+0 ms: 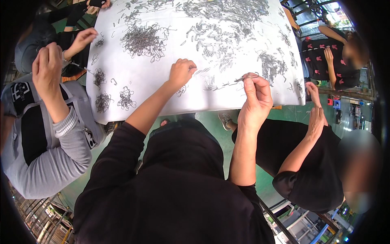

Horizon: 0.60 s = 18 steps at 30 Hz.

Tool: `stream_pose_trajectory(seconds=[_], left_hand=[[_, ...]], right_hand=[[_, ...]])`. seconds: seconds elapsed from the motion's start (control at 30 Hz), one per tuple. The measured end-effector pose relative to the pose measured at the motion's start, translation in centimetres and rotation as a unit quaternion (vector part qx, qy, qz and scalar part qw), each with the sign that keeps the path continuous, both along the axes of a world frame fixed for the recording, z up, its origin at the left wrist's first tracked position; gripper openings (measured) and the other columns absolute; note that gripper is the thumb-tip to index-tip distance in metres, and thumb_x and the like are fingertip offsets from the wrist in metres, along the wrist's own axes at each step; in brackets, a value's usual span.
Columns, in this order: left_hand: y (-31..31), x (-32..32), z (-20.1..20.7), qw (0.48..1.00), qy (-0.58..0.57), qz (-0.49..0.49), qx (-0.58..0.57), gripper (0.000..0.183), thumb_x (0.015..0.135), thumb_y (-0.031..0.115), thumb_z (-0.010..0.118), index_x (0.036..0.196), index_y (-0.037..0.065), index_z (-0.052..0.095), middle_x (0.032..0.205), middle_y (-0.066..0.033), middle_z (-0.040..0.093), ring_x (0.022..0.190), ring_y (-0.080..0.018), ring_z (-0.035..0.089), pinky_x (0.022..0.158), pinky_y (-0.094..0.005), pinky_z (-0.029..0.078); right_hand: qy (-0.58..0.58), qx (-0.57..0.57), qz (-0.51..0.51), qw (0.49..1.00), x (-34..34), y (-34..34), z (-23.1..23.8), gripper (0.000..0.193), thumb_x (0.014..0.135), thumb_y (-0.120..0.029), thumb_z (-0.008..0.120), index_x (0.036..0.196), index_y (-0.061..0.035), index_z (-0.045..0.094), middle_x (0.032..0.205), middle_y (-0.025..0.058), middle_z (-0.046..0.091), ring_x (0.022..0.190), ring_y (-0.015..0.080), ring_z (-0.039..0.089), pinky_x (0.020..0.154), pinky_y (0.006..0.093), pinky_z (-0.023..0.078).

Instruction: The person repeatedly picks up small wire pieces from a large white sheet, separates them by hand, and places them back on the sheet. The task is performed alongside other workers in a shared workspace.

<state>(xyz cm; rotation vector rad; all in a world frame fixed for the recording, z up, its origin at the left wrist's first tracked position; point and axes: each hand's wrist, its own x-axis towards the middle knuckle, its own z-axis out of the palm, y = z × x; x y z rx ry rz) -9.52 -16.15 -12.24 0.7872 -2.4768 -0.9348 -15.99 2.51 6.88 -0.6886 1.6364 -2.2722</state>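
My right hand (256,95) is raised over the near right edge of the white-covered table (170,97). Its thumb and fingers pinch the end of a thin strand of small dark metal links (229,84), which trails leftward toward the tabletop. Above the near middle of the table, my left hand (182,73) has its fingers curled and pressed together; what they hold, if anything, is too small to make out. Beside its fingertips lie several loose oblong metal links (205,70). A small clump of bent wire pieces (181,91) shows partly behind my left wrist.
A tangled heap of wire hooks (144,42) lies at the far left, with loose links (227,9) spread across the far side. Smaller wire clumps (127,99) sit near the left corner. Co-workers flank me: a grey sleeve (67,138) at left, a black-clad person (300,162) at right.
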Motion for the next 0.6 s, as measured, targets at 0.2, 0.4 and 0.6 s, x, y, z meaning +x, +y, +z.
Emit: stream_pose_trajectory(seconds=[0.2, 0.4, 0.6], left_hand=[[2.0, -4.1, -0.5, 0.996, -0.074, 0.0, -0.05, 0.014, 0.079, 0.023, 0.07, 0.089, 0.013, 0.069, 0.09, -0.0033, 0.065, 0.094, -0.0228, 0.056, 0.082, -0.0426, 0.041], [3.0, -5.4, -0.1, 0.989, -0.145, -0.014, -0.019, 0.012, 0.081, 0.019, 0.068, 0.09, 0.012, 0.066, 0.094, -0.0043, 0.063, 0.096, -0.0233, 0.056, 0.083, -0.0448, 0.04], [3.1, -5.3, -0.8, 0.992, -0.088, -0.041, -0.075, 0.011, 0.08, 0.014, 0.065, 0.091, 0.011, 0.066, 0.088, -0.0086, 0.063, 0.091, -0.028, 0.059, 0.078, -0.0436, 0.045]], right_hand=[[-0.01, 0.008, -0.01, 1.0, -1.5, 0.2, -0.4, 0.01, 0.083, 0.002, 0.067, 0.089, -0.0034, 0.062, 0.092, 0.0061, 0.064, 0.086, 0.0119, 0.059, 0.078, 0.0247, 0.047], [-0.022, 0.022, -0.002, 1.0, -1.9, -0.2, -0.9, 0.01, 0.082, 0.003, 0.068, 0.088, -0.0021, 0.062, 0.09, 0.0055, 0.064, 0.085, 0.0117, 0.059, 0.076, 0.0237, 0.047], [-0.023, 0.043, 0.017, 0.999, -2.0, -1.0, -1.1, 0.01, 0.082, 0.001, 0.069, 0.087, -0.0014, 0.062, 0.087, 0.0042, 0.063, 0.084, 0.0108, 0.058, 0.077, 0.0239, 0.046]])
